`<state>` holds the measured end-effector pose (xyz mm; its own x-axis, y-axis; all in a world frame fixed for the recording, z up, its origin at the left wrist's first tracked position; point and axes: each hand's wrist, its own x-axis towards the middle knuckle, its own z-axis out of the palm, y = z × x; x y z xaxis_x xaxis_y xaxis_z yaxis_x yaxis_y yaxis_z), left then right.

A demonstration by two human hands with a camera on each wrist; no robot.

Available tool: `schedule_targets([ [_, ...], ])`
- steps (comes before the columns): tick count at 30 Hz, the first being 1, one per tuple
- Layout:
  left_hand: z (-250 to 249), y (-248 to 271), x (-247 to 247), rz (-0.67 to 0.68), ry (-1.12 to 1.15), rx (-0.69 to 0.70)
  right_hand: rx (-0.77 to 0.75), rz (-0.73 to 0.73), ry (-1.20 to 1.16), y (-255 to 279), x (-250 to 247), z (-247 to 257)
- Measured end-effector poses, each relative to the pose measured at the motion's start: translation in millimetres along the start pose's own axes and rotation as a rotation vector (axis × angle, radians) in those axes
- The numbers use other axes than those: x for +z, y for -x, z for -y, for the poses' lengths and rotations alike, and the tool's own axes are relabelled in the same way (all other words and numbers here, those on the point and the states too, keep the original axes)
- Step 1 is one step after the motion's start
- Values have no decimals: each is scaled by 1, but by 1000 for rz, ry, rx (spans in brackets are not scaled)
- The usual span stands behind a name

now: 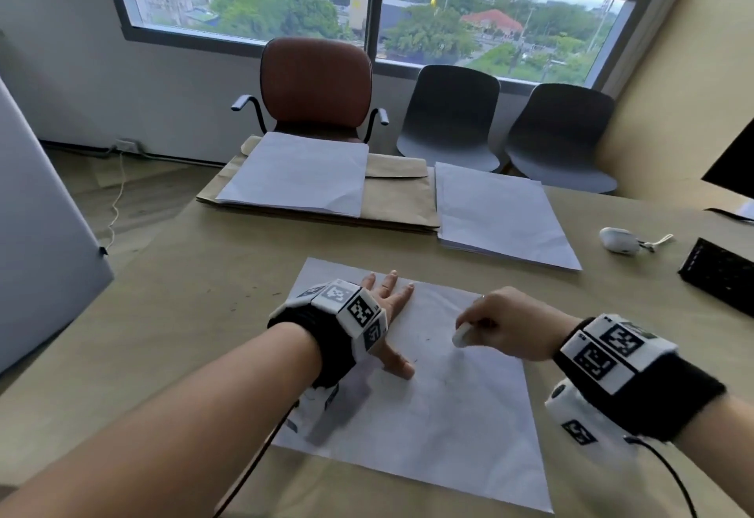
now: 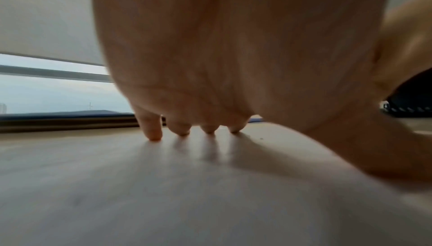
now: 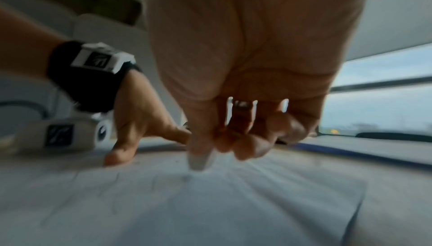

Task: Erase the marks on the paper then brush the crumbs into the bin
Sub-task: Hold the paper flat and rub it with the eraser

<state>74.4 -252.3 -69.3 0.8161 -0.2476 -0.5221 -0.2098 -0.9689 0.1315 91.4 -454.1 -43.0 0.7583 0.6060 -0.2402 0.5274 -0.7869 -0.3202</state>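
My left hand (image 1: 389,305) lies flat with spread, straight fingers on the left part of the white sheet of paper (image 1: 440,407), pinning it to the tan desk (image 1: 196,313); the left wrist view shows the fingertips (image 2: 154,135) pressed down, holding nothing. The sheet sits near the desk's front edge, about midway along it, and faint pencil marks (image 1: 428,379) show in its middle with a few dark specks beside my thumb. To the right, my right hand (image 1: 514,325) curls round a small white eraser (image 1: 462,337), and in the right wrist view its tip (image 3: 198,163) meets the paper, so that grip is closed on the eraser. I judge the erasing step to be in hand, with the brushing not yet begun. The next move calls for short rubbing strokes over what marks remain while the left hand bears down so the sheet does not buckle. No bin shows in any view, so I cannot tell where the crumbs should go.
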Motion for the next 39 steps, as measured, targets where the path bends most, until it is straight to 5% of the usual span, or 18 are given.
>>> schedule_targets([
  [4, -5, 8, -6, -29, 12, 5, 305, -373, -804, 0, 4, -1],
  [7, 7, 20, -13, -60, 41, 2, 478, -510, -1457, 1, 12, 14],
  [10, 25, 31, -21, 32, -91, -56, 475, -405, -1889, 2, 27, 42],
  [12, 28, 37, -22, 100, -161, -85, 402, -196, -2023, 0, 43, 67],
  [14, 27, 40, -22, 118, -182, -90, 316, 59, -2038, -2, 60, 89],
  [16, 26, 40, -22, 113, -191, -90, 310, 159, -2016, -8, 67, 95],
  [18, 28, 40, -21, 111, -169, -87, 427, -121, -2048, -18, 62, 79],
  [21, 31, 38, -18, 98, -132, -75, 610, -875, -1891, -28, 39, 38],
  [23, 33, 37, -15, 87, -121, -68, 620, -1023, -1868, -28, 33, 30],
  [25, 33, 34, -13, 79, -98, -64, 527, -769, -2008, -28, 38, 50],
  [28, 33, 34, -12, 78, -103, -69, 376, -113, -1982, -29, 54, 91],
  [30, 32, 35, -12, 77, -108, -70, 356, 17, -1942, -39, 58, 91],
  [32, 32, 36, -13, 80, -104, -69, 443, -218, -2039, -50, 53, 71],
  [34, 33, 36, -13, 93, -106, -71, 579, -701, -2007, -53, 39, 41],
  [36, 33, 35, -13, 101, -115, -72, 666, -1032, -1844, -43, 27, 12],
  [39, 33, 35, -16, 112, -138, -82, 697, -1071, -1816, -14, 20, -11],
])
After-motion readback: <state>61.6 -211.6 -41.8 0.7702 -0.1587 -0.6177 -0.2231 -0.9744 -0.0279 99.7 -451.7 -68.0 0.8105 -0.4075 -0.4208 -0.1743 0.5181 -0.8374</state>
